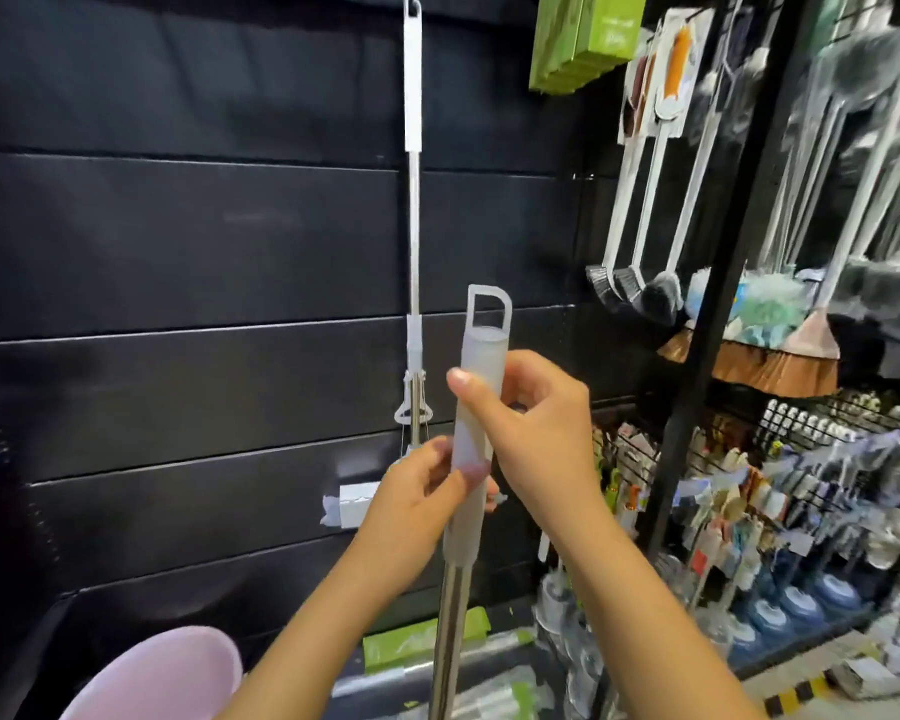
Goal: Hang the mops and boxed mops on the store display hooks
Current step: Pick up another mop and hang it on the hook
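Observation:
I hold a mop handle upright in front of me; its pale grey grip ends in a loop at the top and a steel pole runs down below. My left hand grips the lower part of the grey grip. My right hand pinches the grip higher up, thumb across its front. A second mop hangs from a hook at the top of the black slat wall, directly behind and left of the held handle. Green boxed mops hang at the upper right; another green box lies on the floor below.
A black slat wall fills the left and centre. At the right, a black upright post borders racks of hanging brushes and brooms. Small packaged goods hang lower right. A pink rounded object sits at bottom left.

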Demonstrator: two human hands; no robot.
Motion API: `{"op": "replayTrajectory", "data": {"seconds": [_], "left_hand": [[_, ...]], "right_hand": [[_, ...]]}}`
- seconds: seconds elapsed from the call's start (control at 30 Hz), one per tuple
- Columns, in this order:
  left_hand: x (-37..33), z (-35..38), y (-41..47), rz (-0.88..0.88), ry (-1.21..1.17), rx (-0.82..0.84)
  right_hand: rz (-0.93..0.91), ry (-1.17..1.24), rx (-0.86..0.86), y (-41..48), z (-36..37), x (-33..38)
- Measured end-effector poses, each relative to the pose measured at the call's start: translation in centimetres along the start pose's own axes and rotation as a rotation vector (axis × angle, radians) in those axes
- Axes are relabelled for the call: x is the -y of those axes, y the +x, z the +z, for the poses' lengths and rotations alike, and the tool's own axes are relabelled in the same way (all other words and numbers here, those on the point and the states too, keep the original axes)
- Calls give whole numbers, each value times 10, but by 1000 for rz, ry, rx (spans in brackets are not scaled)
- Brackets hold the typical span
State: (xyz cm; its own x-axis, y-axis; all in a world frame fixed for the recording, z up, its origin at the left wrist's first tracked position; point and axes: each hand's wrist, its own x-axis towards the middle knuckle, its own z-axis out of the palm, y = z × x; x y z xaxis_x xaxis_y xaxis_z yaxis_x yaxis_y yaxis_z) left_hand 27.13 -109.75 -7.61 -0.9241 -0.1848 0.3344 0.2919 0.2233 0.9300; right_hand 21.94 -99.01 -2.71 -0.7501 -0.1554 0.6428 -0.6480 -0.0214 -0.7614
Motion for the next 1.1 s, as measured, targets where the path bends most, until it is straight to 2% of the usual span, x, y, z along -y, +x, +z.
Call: {"op": "replayTrajectory", "data": {"seconds": [0.13,0.33,0.43,0.63,0.77,1.1], "left_hand": [[-9,-1,51,67,-28,-127],[-45,-8,146,156,-69,-164],[-62,-17,192,185,-94,-132],[-95,-46,277,181,-117,-9],[-119,-60,331,224,-78,59],[-173,-81,394,335,38,61]], "right_hand": [[-64,30,62,56,11,-12],[-134,152,-7,159,32,-10],[-169,175,-50,208,40,-6],[-286,45,-54,302,52,-1],[-286,4,-94,359,53,6],[-370,71,-137,441,53,28]]}}
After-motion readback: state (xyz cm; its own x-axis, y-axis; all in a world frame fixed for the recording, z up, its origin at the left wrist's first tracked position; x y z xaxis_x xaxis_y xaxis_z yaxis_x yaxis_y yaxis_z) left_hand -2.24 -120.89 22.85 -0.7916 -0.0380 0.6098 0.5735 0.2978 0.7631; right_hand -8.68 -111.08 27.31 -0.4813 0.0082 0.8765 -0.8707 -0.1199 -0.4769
